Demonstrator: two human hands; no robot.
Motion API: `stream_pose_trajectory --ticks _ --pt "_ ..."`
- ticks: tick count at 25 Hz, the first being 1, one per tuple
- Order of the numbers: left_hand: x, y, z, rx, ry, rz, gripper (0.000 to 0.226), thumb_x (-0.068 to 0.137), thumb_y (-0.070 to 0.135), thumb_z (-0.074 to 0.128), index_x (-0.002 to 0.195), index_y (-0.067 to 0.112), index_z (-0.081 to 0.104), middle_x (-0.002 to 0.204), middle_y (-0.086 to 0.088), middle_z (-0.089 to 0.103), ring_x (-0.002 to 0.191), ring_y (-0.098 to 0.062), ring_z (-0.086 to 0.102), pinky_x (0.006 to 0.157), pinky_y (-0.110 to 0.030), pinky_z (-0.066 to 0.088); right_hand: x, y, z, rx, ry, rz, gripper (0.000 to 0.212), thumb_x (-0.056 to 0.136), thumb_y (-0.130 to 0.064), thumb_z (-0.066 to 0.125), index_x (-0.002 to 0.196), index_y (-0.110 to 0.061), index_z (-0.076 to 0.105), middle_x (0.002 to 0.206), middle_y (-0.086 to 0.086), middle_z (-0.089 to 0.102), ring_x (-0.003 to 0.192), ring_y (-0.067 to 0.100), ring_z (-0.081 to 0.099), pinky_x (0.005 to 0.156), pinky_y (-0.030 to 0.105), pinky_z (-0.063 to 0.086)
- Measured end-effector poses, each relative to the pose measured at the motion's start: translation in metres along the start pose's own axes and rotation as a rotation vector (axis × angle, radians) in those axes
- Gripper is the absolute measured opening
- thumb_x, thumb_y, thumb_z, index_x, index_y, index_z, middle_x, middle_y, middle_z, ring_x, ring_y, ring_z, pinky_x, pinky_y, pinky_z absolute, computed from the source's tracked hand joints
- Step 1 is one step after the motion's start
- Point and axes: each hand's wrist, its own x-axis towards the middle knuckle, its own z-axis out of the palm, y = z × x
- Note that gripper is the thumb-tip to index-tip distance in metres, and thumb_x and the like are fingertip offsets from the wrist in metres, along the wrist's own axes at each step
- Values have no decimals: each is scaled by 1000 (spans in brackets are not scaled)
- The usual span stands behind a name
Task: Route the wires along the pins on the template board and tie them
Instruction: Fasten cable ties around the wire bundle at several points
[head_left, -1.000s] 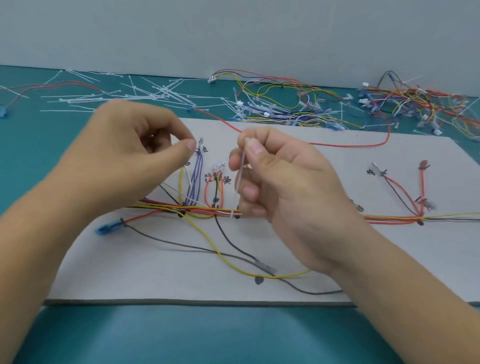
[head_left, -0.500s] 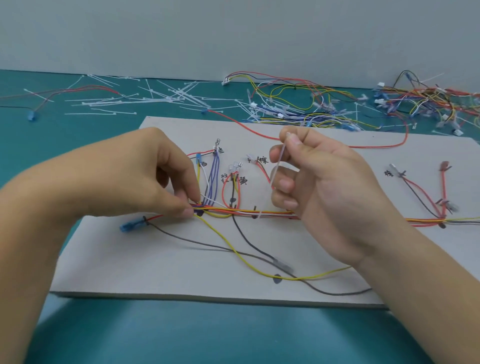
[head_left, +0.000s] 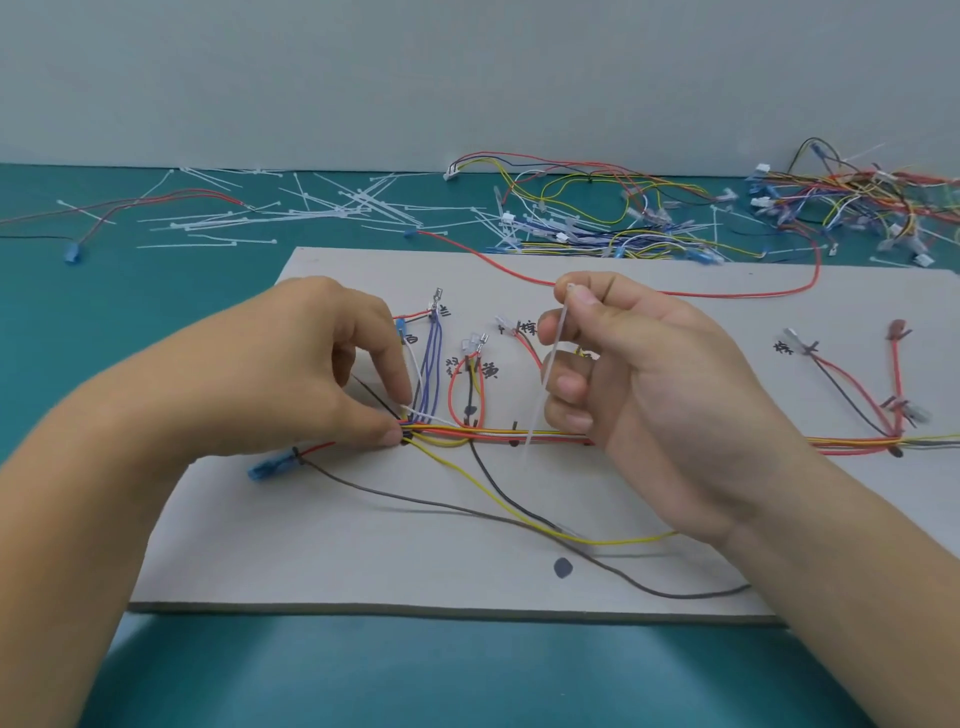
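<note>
The left hand (head_left: 291, 384) pinches the wire bundle (head_left: 493, 432) where branches meet on the template board (head_left: 363, 545), seemingly gathering it for tying. The right hand (head_left: 649, 384) pinches a white cable tie (head_left: 536, 415), tip down at the bundle.

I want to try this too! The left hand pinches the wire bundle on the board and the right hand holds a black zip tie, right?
Not quite: the head view shows the zip tie in the right hand is white, not black. The left hand does pinch the wire bundle.
</note>
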Motion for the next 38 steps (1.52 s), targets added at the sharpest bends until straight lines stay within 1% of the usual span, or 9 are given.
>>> stream_pose_trajectory --ticks 2,5,11,17,21,25,28,33,38 --pt "0 1 0 -4 -24 -15 25 60 56 89 81 47 78 86 6 72 71 -20 64 70 -47 57 0 -1 0 -10 3 -3 10 104 -14 50 101 -14 59 81 4 58 54 16 42 47 26 29" --pt "0 3 0 -8 -22 -24 16 62 48 86 76 45 79 86 13 73 67 -17 63 67 -46 58 0 -1 0 -19 5 1 10 104 -14 51 100 -14 60 81 4 58 54 16 42 47 26 30" --pt "-1 1 2 41 -51 -31 20 72 44 87 86 51 75 80 4 71 70 -19 67 69 -44 59 2 0 0 -34 13 9 9 104 -14 50 101 -14 58 78 5 64 52 17 46 47 25 33" --pt "-2 2 3 23 -37 -23 20 67 48 87 82 56 76 94 19 68 75 -8 63 68 -40 56 3 0 -1 24 -6 62 8 104 -12 50 103 -12 58 79 6 65 50 16 49 47 25 41" --pt "-1 -3 0 25 -42 -14 32 57 70 77 87 60 73 89 14 69 74 -10 64 69 -41 56 3 1 -1 64 -68 113 14 105 -11 47 98 -13 59 82 4 60 53 14 45 47 24 39" --pt "-4 -1 -3 -14 53 84 42 59 79 65 94 59 72 96 17 69 89 -5 62 67 -26 45 2 1 0 106 -128 148 15 104 -12 47 97 -13 59 81 3 57 53 13 45 47 23 38" --pt "-5 11 3 -146 128 237 31 75 67 67 93 44 78 98 14 72 90 -12 62 65 -12 43 2 1 1 111 -134 148 13 103 -12 48 99 -12 61 81 4 58 52 12 45 47 23 37" --pt "-6 38 37 -301 152 296 18 82 46 73 73 31 77 80 9 69 72 -18 60 71 -32 49 1 3 3 167 -145 126 10 98 -9 51 101 -6 61 80 8 58 49 10 45 47 21 35" --pt "-8 45 39 -314 161 298 9 79 36 74 74 30 78 80 10 69 70 -19 59 69 -33 49 1 2 2 118 -132 71 11 97 -9 53 102 -4 61 79 8 59 47 10 46 45 21 37"
